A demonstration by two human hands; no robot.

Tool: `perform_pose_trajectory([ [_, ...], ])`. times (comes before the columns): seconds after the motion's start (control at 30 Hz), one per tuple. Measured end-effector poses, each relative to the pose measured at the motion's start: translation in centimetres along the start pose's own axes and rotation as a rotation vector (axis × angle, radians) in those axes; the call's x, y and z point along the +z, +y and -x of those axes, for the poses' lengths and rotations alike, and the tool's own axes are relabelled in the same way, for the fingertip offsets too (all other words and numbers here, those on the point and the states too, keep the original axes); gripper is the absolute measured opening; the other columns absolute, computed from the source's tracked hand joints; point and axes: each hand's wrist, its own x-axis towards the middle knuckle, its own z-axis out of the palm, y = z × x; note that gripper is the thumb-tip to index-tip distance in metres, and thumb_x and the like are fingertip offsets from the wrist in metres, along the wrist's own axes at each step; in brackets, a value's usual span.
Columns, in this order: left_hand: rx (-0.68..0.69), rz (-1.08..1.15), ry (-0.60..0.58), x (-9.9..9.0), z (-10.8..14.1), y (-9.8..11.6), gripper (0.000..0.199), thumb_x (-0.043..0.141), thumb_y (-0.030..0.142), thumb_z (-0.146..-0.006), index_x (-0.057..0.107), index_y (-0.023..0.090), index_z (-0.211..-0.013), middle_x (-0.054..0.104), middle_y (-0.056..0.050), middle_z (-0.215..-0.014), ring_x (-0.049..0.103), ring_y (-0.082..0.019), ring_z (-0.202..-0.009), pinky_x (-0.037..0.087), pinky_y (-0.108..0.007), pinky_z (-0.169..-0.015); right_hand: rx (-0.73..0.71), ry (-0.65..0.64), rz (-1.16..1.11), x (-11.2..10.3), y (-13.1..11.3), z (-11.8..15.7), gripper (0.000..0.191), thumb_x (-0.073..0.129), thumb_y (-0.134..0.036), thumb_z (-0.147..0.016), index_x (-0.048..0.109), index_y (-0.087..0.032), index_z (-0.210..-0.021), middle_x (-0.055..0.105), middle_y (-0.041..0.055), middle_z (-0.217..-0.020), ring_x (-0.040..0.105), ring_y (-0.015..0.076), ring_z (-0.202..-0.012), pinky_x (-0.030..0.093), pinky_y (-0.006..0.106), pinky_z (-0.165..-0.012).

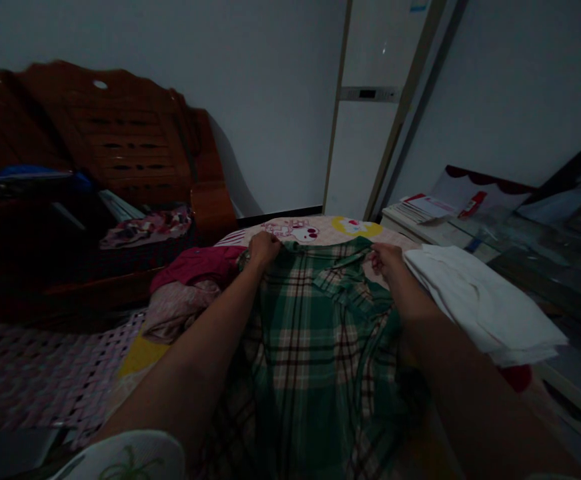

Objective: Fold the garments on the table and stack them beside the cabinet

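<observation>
A green plaid shirt (310, 333) with white and dark red lines lies spread over a patterned cloth (355, 227) in front of me. My left hand (264, 249) is closed on the shirt's far edge at its left side. At the far right, my right hand (386, 259) pinches the same edge near a corner. Between the hands the far edge runs fairly straight, while the fabric below is creased and a flap folds over at the upper right. The near end of the shirt runs out of view at the bottom.
Left of the shirt sit crumpled pink clothes (195, 273). Folded white cloth (480, 300) lies to the right, by a glass-topped cabinet (510, 247) with papers. A wooden bench (120, 147) stands at the back left, and a tall white appliance (360, 147) against the wall.
</observation>
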Motion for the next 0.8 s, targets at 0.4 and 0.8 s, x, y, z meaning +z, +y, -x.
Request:
perform_pose_trajectory([
  [0.4, -0.029, 0.23, 0.093, 1.4, -3.6, 2.1, 0.025, 0.051, 0.024, -0.088, 0.072, 0.016, -0.097, 0.075, -0.008, -0.09, 0.067, -0.02, -0.09, 0.049, -0.029, -0.083, -0.327, -0.02, 0.137, 3.4, -4.0, -2.9, 0.023, 0.049, -0.009, -0.078, 0.064, -0.016, -0.094, 0.069, 0.0014, -0.08, 0.066, 0.0139, -0.071, 0.059, 0.03, -0.065],
  [0.8, 0.195, 0.042, -0.049, 3.8, -3.3, 1.7, 0.052, 0.051, 0.01, -0.082, 0.047, 0.012, -0.134, 0.063, -0.017, -0.127, 0.058, -0.028, -0.12, 0.045, -0.04, -0.101, -0.769, -0.241, 0.977, 4.5, -0.5, -5.4, 0.054, 0.047, -0.017, -0.082, 0.053, -0.012, -0.135, 0.056, 0.0137, -0.139, 0.054, 0.0281, -0.125, 0.04, 0.045, -0.109],
])
